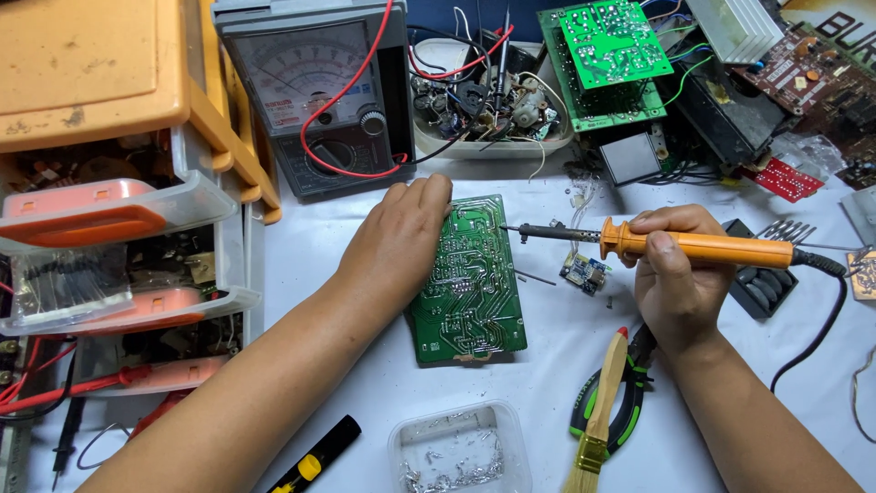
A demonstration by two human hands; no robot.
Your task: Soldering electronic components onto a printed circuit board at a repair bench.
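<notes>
A green circuit board lies solder-side up on the white table in the middle. My left hand rests flat on its left edge and holds it down. My right hand grips a soldering iron with an orange handle. The iron's metal tip points left and touches the board's upper right edge. The iron's black cord trails off to the right.
An analog multimeter with red lead stands behind the board. A white tray of parts, more green boards, a small blue module, a brush, green-handled pliers, a clear tub of solder scraps and plastic drawers surround the spot.
</notes>
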